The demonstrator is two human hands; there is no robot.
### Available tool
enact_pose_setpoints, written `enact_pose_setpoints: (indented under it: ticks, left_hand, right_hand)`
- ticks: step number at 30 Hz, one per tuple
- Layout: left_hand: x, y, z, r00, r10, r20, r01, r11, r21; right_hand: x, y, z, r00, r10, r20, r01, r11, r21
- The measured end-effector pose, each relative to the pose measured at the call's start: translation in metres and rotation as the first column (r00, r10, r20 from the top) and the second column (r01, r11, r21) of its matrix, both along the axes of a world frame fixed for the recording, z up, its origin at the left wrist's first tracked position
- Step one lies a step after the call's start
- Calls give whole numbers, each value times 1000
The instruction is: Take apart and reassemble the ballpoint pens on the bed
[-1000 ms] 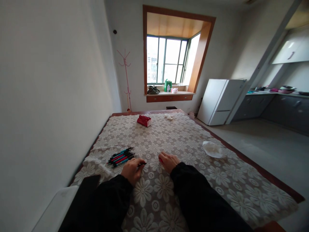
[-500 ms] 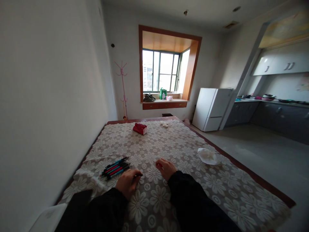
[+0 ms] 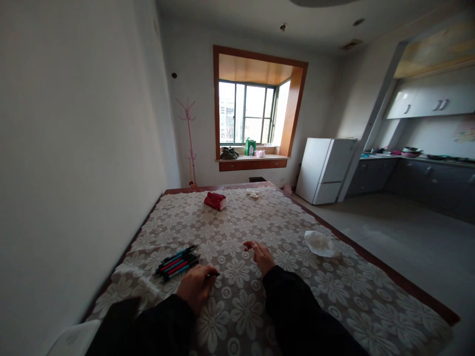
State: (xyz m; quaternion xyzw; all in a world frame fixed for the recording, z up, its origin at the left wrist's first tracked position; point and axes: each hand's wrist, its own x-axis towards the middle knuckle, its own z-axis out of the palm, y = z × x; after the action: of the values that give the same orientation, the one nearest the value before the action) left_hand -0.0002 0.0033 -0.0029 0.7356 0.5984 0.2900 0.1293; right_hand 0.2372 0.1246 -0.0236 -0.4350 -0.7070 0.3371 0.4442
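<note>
My left hand (image 3: 196, 287) is closed, with a small dark tip (image 3: 217, 273) poking out past the thumb and forefinger. It looks like the end of a pen, the rest hidden inside the hand. Just left of that hand lies a bunch of pens (image 3: 176, 264) in black, blue and red, side by side on the flowered tablecloth (image 3: 245, 311). My right hand (image 3: 261, 256) hovers over or rests on the cloth, I cannot tell which; its forefinger points left, the fingers are apart, and nothing shows in them.
A crumpled white plastic bag (image 3: 319, 244) lies to the right on the table. Farther back are a red tissue pack (image 3: 215, 201) and a small white crumpled piece (image 3: 253, 194). A dark flat object (image 3: 120, 311) sits by my left sleeve. The wall (image 3: 92, 148) borders the table's left side.
My right hand has shifted slightly right, and its fingers have opened from a curled pose. My left hand keeps its grip. The view has tilted up a little.
</note>
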Motion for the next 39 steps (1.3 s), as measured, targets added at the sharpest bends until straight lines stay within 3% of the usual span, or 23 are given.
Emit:
enact_pose_setpoints:
  ticks: [3,6,17,25,29,34,39]
  left_hand:
    - [0,0,0,1000,-11,1,11,1000,-10]
    - [-2,2,-2,1000,-26,3,26,999,-19]
    - [-2,2,-1,1000,-25,0,25,999,-42]
    - [-1,0,-2,1000,-14,-4,14,1000,2]
    - [-2,2,-4,1000,-2,4,1,1000,15]
    - [-4,4,-7,1000,14,26,-16,999,41]
    - [-5,3,-6,999,43,26,-45,996,74]
  right_hand:
    - [-2,-2,0,987,16,-163,-44,984,-170]
    - [-5,-8,4,975,15,-221,-70,968,-242]
    - [-6,-9,7,961,-54,-270,7,985,-171]
    - [-2,-16,15,997,-79,9,78,994,71]
    - [-5,-28,20,988,81,134,-104,978,179]
    - [-12,-38,19,931,278,236,-330,918,219]
    - [-12,-40,23,885,259,388,-374,890,261]
